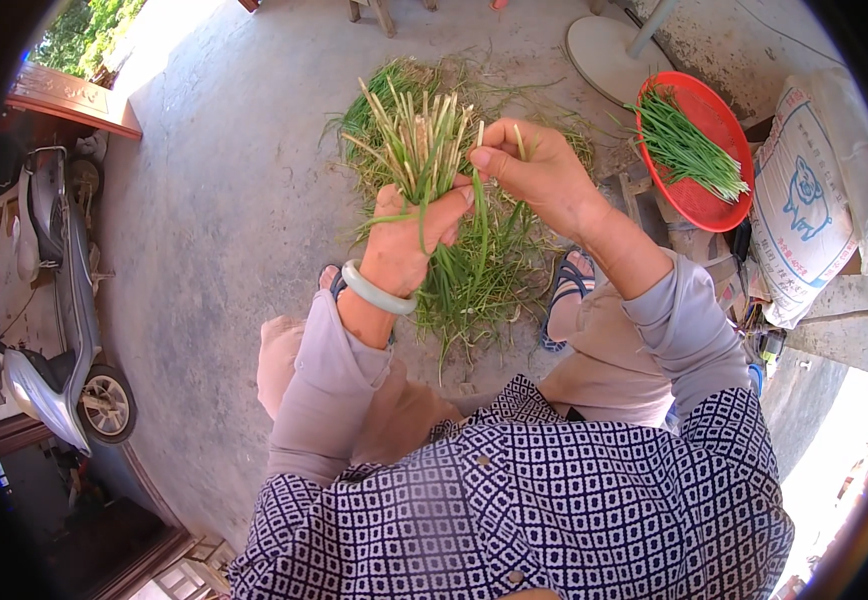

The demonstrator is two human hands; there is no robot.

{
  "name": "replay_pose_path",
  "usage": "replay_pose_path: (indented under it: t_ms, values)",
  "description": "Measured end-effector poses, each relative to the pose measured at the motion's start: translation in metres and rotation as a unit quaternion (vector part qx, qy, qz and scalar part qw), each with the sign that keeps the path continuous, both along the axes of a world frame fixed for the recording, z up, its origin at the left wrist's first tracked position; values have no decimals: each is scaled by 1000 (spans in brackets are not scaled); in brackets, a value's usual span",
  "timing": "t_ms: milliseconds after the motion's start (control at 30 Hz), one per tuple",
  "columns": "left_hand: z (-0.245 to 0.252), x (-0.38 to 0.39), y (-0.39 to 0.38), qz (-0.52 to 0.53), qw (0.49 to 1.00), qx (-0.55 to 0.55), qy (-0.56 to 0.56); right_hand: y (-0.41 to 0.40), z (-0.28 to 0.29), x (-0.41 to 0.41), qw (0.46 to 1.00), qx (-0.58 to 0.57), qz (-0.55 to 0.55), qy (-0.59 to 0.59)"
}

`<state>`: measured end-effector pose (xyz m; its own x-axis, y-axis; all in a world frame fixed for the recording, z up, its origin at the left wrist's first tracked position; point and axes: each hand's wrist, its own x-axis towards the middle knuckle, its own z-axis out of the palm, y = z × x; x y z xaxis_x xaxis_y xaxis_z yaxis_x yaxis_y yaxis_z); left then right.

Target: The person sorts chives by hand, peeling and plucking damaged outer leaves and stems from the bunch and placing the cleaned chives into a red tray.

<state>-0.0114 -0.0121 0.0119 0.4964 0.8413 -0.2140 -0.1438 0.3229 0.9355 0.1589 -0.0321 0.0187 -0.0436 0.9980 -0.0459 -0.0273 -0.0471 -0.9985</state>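
Observation:
My left hand [411, 232], with a pale bangle [379, 288] at the wrist, is closed around a bunch of long green leafy stalks [426, 139]. Their pale cut ends point up and away from me, while the leaves hang down below the fist. Just right of the bunch, my right hand [527, 169] pinches a thin pale-ended stalk [480, 139] between thumb and forefinger. A second stalk end shows between its fingers. Beneath both hands, a loose heap of green and yellowed leaves [479, 300] lies on the concrete floor between my sandalled feet.
At the right, a red plastic basket [745, 154] holds a bundle of green stalks [689, 142]. Beside it stands a white printed sack [801, 202]. A round stand base [606, 56] is behind the heap. A grey motor scooter [66, 322] stands at the far left, near a wooden panel [73, 97].

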Motion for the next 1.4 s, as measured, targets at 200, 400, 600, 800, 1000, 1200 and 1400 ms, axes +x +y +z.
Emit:
replay_pose_path:
  t_ms: [200, 400, 600, 800, 1000, 1200, 1400]
  values:
    - [-1, 0, 0, 3, 1000, -16, -3, 1, -3, 2, 999, -30, 15, 22]
    - [-3, -1, 2, -12, 1000, -6, 11, 2, -5, 2, 994, -55, 28, 88]
    - [-2, -2, 2, 2, 1000, -15, -11, 2, -4, 2, 993, -47, 28, 104]
    - [-1, -4, 4, -2, 1000, -9, 3, 2, -5, 2, 994, -44, 30, 99]
    - [-6, -7, 5, 60, 997, -36, -19, 8, -1, 13, 992, -33, -3, 124]
    - [-13, -15, 19, 150, 985, -81, -23, 17, 0, 31, 991, -12, -61, 118]
    - [-11, -13, 16, 51, 997, -56, -25, 14, 1, 24, 997, 17, -56, 41]
